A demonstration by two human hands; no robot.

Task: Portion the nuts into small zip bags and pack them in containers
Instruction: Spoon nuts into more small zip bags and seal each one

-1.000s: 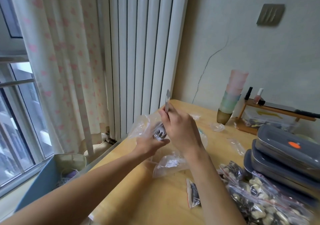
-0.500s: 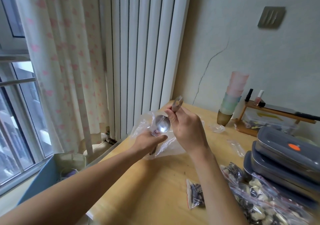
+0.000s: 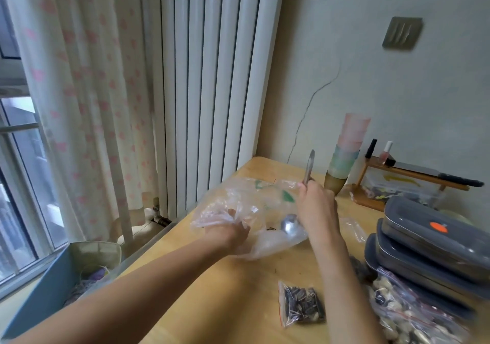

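My left hand [image 3: 230, 233] grips the crumpled edge of a large clear plastic bag [image 3: 246, 205] lying on the wooden table [image 3: 225, 290]. My right hand [image 3: 316, 211] holds a metal spoon [image 3: 290, 227] by its handle, bowl down inside the bag's mouth, near a few dark seeds. A small zip bag [image 3: 301, 307] filled with dark seeds lies at the front. Several filled zip bags of mixed nuts [image 3: 405, 309] are heaped at the right, beside a stack of grey lidded containers [image 3: 429, 248].
A stack of pastel cups [image 3: 346, 152] stands at the back by a small wooden rack [image 3: 413, 179] with little bottles. An empty small bag [image 3: 352, 228] lies right of my hand. A blue bin [image 3: 53, 285] sits left of the table, below curtain and radiator.
The spoon has gone from raised, bowl up, down into the large bag's mouth. My left hand has shifted to the bag's left edge and pulled it open; the view tilted down.
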